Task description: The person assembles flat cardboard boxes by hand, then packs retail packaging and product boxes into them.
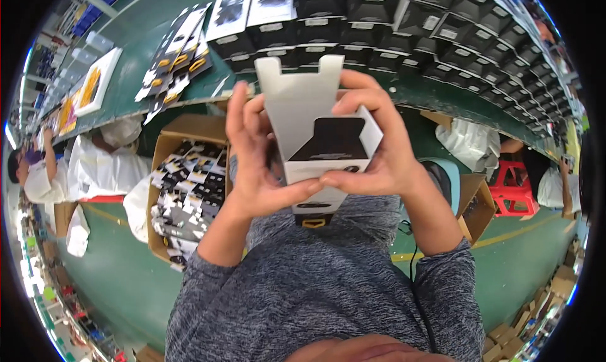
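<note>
I hold a small packaging box with white and black sides between both hands, in front of my chest. Its tall white inner flap (291, 116) stands raised with two tabs at the top, and black shows at the opening. My left hand (255, 163) grips the box's left side, thumb across the front. On the other side my right hand (382, 141) wraps the right edge, its thumb pressed on the front and its fingers bent at the flap. The two thumb tips nearly meet. A black and orange end (314, 222) shows at the bottom.
Rows of black boxes (379, 30) are stacked on the green table (208, 87). Flat unfolded cartons (173, 56) lie at the left. Below the table stands a large cardboard carton (155, 185) full of small cartons; a red stool (512, 188) and other people are at the sides.
</note>
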The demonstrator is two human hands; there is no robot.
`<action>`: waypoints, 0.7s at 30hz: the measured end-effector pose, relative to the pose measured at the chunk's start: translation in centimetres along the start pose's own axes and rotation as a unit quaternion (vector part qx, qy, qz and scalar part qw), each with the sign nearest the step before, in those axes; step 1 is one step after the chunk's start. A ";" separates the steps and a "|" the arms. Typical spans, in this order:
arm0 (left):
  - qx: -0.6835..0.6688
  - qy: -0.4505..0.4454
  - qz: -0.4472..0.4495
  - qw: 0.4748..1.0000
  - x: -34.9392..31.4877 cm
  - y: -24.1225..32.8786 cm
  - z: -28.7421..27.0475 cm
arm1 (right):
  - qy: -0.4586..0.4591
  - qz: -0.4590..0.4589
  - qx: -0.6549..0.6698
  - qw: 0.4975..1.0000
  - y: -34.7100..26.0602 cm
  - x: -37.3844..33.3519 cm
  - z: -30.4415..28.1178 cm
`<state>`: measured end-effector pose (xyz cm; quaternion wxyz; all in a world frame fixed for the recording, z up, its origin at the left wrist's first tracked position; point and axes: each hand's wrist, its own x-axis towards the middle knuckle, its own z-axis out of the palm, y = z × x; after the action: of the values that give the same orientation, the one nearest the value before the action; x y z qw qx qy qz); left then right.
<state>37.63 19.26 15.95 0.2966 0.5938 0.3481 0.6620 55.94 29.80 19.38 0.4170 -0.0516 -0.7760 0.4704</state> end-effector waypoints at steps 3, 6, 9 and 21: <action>0.160 -0.092 0.071 0.980 0.9 1.0 -0.9 | 0.034 -0.052 0.001 0.998 0.1 -0.5 0.1; 0.106 -0.030 0.118 0.987 0.9 0.7 -0.5 | 0.048 -0.106 -0.022 0.993 0.5 -0.6 0.7; -0.002 -0.016 0.114 0.993 0.8 0.4 0.4 | 0.062 -0.105 0.020 0.992 0.3 -0.6 0.6; 0.134 -0.106 0.155 0.973 2.5 3.6 -0.1 | 0.026 -0.094 0.080 0.992 0.1 -1.3 1.4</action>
<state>37.35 19.21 20.29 0.1433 0.7416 0.3038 0.5807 55.74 28.31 18.24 0.4819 0.0426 -0.7265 0.4880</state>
